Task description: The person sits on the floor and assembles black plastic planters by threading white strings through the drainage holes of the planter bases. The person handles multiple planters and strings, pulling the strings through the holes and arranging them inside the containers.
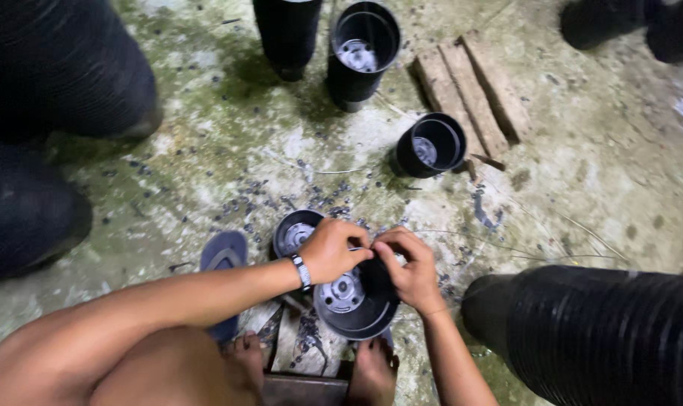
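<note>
A makeshift floor-level workshop for black plastic plant pots, set on bare, stained, mossy concrete [229, 143]. Long nested stacks of pots [604, 338] lying on their sides, single pots [432, 144] standing about, small dark plastic scraps [281, 197] strewn across the ground, a weathered wooden pallet piece [473, 94] nearby.

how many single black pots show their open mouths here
4: one pot in both hands, one behind the left hand, one by the planks, one top centre. Nested stacks may hide more.
</note>
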